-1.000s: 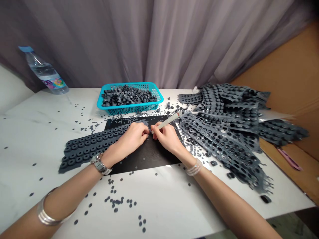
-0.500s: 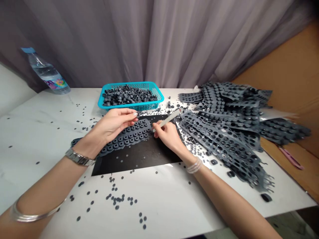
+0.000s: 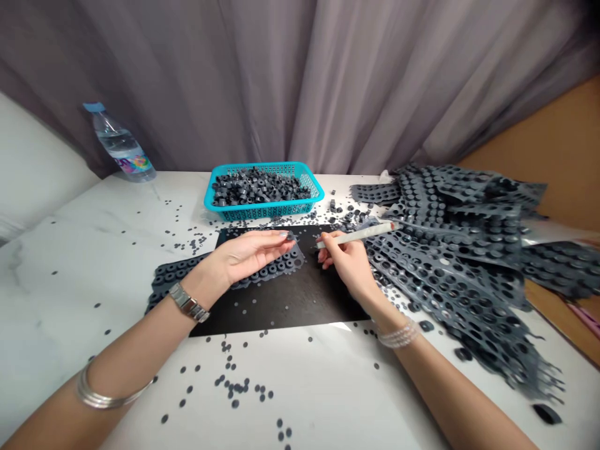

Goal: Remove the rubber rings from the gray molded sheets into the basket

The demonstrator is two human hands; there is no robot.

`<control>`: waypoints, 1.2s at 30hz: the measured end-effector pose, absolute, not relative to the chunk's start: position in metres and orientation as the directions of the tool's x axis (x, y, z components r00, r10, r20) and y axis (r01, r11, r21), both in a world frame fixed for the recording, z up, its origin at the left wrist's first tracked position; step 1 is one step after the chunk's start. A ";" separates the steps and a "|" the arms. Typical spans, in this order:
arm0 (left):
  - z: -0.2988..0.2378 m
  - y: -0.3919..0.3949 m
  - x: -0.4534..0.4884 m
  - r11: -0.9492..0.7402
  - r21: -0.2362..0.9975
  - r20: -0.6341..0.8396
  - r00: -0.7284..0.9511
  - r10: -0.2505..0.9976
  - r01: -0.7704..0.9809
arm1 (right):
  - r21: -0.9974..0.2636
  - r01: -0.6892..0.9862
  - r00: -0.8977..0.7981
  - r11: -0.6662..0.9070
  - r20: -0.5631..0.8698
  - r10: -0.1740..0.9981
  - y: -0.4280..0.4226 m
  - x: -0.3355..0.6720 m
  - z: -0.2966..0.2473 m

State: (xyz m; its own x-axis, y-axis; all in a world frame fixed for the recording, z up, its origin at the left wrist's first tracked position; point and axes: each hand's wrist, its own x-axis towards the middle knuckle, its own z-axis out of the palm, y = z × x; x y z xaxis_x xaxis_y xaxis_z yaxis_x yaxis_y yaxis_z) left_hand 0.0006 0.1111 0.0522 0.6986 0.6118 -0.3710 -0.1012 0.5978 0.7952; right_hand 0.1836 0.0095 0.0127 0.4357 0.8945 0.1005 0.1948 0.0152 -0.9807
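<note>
a turquoise perforated plastic basket held heaped dark-grey rings. the left hand, loosely extended, pinched a small dark piece over a grey, ring-studded rubbery sheet partly on a black mat; the right hand closed round a slim white stick.

Matt rubber-like sheet, glossy plastic basket.

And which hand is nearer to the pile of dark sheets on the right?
Right. The right hand, holding a white stick, is just left of the pile of dark sheets; the left hand is farther left, over the strip of dark rings.
</note>
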 end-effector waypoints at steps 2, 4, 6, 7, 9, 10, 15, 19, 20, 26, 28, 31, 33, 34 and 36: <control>0.054 0.109 0.002 0.606 0.789 -0.391 0.676 0.624 -0.103 | -0.991 0.131 0.416 0.009 0.063 0.907 0.009 0.179 0.013; 0.056 0.107 0.003 0.605 0.789 -0.387 0.673 0.630 -0.112 | -0.981 0.193 0.416 0.014 0.095 0.904 0.009 0.176 0.014; 0.056 0.106 0.003 0.607 0.785 -0.376 0.688 0.621 -0.120 | -0.938 0.346 0.443 0.007 0.170 0.880 0.008 0.177 0.017; 0.057 0.106 0.003 0.614 0.780 -0.374 0.696 0.613 -0.122 | -0.911 0.412 0.461 -0.005 0.204 0.864 0.007 0.178 0.018; 0.057 0.106 0.003 0.631 0.766 -0.377 0.707 0.598 -0.125 | -0.877 0.479 0.497 -0.030 0.243 0.833 0.007 0.182 0.020; 0.057 0.107 0.003 0.639 0.759 -0.381 0.709 0.594 -0.128 | -0.873 0.486 0.510 -0.037 0.249 0.823 0.006 0.184 0.021; 0.058 0.106 0.003 0.658 0.739 -0.380 0.717 0.584 -0.144 | -0.890 0.455 0.509 -0.032 0.230 0.830 0.007 0.188 0.018; 0.059 0.106 0.003 0.660 0.736 -0.369 0.729 0.577 -0.149 | -0.909 0.416 0.482 -0.007 0.213 0.850 0.008 0.186 0.015; 0.058 0.106 0.003 0.661 0.735 -0.367 0.732 0.574 -0.150 | -0.915 0.403 0.478 0.002 0.213 0.852 0.008 0.186 0.015; 0.054 0.106 0.002 0.632 0.760 -0.338 0.741 0.581 -0.150 | -0.948 0.309 0.454 0.072 0.213 0.865 0.006 0.182 0.019; 0.054 0.104 0.002 0.611 0.780 -0.330 0.739 0.587 -0.137 | -0.959 0.262 0.425 0.109 0.216 0.879 0.005 0.179 0.023; 0.054 0.101 0.003 0.583 0.807 -0.341 0.730 0.592 -0.095 | -0.957 0.269 0.347 0.112 0.205 0.915 0.002 0.175 0.029; 0.053 0.102 0.003 0.575 0.815 -0.352 0.721 0.596 -0.077 | -0.934 0.347 0.320 0.083 0.201 0.926 0.001 0.177 0.032; 0.053 0.102 0.004 0.573 0.816 -0.353 0.720 0.598 -0.076 | -0.922 0.381 0.332 0.065 0.202 0.921 0.001 0.180 0.034; 0.054 0.103 0.004 0.573 0.816 -0.359 0.710 0.606 -0.077 | -0.912 0.410 0.392 0.017 0.194 0.899 0.001 0.193 0.038</control>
State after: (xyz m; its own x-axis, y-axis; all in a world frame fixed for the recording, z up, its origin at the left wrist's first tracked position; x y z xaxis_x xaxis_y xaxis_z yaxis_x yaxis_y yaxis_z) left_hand 0.0043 0.1025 0.0540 0.7097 0.6064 -0.3587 -0.0770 0.5728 0.8161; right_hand 0.1935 0.0006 0.0379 0.3921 0.8993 0.1936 0.4104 0.0173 -0.9117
